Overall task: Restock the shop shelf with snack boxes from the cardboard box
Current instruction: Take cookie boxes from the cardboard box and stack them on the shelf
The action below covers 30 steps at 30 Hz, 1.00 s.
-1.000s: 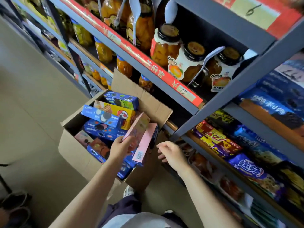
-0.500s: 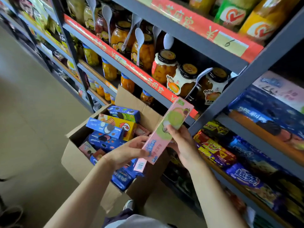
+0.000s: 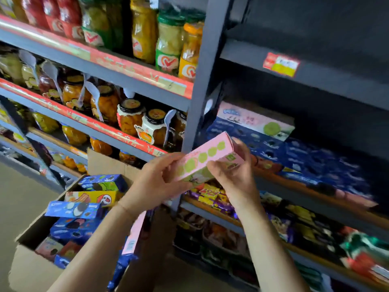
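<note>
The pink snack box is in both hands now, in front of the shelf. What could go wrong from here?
1. The pink snack box is pinched only at its ends by the left hand and right hand; it may slip while one hand lets go.
2. The matching pink box on the shelf lies on top of stacked blue boxes; adding another could make the pile slide.
3. The glass jars stand close by on the left; an elbow may knock them.

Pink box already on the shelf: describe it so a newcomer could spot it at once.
Start at the dark upright post that splits the shelving, and look just right of it at the stack of dark blue boxes. The pink box lies flat on top of that stack, the only pale one there, with a green circle near its right end.
</note>
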Motion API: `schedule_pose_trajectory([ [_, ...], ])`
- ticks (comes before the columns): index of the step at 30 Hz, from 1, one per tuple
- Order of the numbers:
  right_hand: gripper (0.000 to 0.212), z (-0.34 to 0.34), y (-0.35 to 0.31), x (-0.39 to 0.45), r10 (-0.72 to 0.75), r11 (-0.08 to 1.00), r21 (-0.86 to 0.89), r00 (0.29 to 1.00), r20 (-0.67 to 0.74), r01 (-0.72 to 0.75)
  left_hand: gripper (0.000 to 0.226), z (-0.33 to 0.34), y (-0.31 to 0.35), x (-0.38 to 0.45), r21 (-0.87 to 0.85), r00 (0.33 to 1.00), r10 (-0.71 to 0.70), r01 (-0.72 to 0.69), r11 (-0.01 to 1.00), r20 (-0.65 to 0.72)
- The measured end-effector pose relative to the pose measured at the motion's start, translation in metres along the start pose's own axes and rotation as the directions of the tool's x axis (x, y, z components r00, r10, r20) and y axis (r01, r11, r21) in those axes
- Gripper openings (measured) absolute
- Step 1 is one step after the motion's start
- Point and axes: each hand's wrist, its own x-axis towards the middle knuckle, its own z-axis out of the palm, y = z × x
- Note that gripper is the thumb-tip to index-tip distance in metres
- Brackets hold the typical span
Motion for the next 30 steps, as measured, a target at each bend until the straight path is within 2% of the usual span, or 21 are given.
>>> schedule_pose_trajectory([
  [2,0.104,-0.028,-0.011,-0.009,-0.137,0.973,-0.208,0.980,-0.147,0.104,0.063,0.022,0.019,0.015,0.088,0.991,0.134,-0.134,0.987,0.010],
  [4,0.106,-0.057,-0.025,-0.017,-0.317,0.869,-0.459,0.920,-0.233,0.183,0.063,0.044,0.041,0.032,0.160,0.962,0.266,-0.272,0.949,0.060],
  [5,0.106,-0.073,-0.032,-0.020,-0.389,0.797,-0.570,0.892,-0.232,0.200,0.063,0.054,0.052,0.040,0.183,0.944,0.315,-0.328,0.927,0.098],
  [7,0.096,-0.107,-0.041,-0.024,-0.492,0.585,-0.787,0.857,-0.154,0.194,0.064,0.077,0.071,0.058,0.240,0.899,0.395,-0.433,0.869,0.189],
  [9,0.082,-0.140,-0.046,-0.027,-0.513,0.353,-0.925,0.856,-0.064,0.142,0.064,0.100,0.086,0.074,0.314,0.852,0.451,-0.519,0.795,0.265],
  [11,0.073,-0.169,-0.049,-0.030,-0.503,0.204,-0.976,0.864,-0.038,0.076,0.063,0.122,0.102,0.087,0.403,0.807,0.506,-0.590,0.700,0.305],
  [13,0.068,-0.192,-0.052,-0.032,-0.488,0.114,-0.993,0.872,-0.050,0.007,0.059,0.143,0.118,0.096,0.491,0.750,0.576,-0.655,0.575,0.325],
  [16,0.066,-0.209,-0.054,-0.032,-0.484,0.009,-0.999,0.874,-0.044,-0.045,0.054,0.173,0.144,0.105,0.559,0.665,0.664,-0.712,0.425,0.342],
  [19,0.062,-0.222,-0.057,-0.025,-0.511,-0.027,-0.998,0.859,-0.030,-0.051,0.051,0.201,0.160,0.110,0.552,0.607,0.723,-0.745,0.374,0.329],
  [21,0.062,-0.240,-0.057,-0.017,-0.500,-0.006,-0.998,0.864,-0.056,-0.068,0.056,0.211,0.159,0.119,0.572,0.631,0.721,-0.716,0.400,0.286],
  [23,0.063,-0.264,-0.056,-0.005,-0.461,0.031,-0.994,0.881,-0.109,-0.106,0.075,0.212,0.149,0.134,0.603,0.745,0.634,-0.608,0.517,0.207],
  [26,0.061,-0.298,-0.055,0.015,-0.399,0.062,-0.986,0.901,-0.168,-0.156,0.089,0.203,0.129,0.158,0.639,0.919,0.382,-0.352,0.684,0.098],
  [28,0.059,-0.311,-0.055,0.031,-0.330,0.058,-0.988,0.932,-0.151,-0.140,0.087,0.203,0.119,0.167,0.682,0.966,0.238,-0.241,0.691,0.099],
  [30,0.060,-0.316,-0.055,0.046,-0.254,0.046,-0.992,0.959,-0.124,-0.117,0.082,0.209,0.111,0.171,0.712,0.973,0.189,-0.225,0.665,0.131],
])
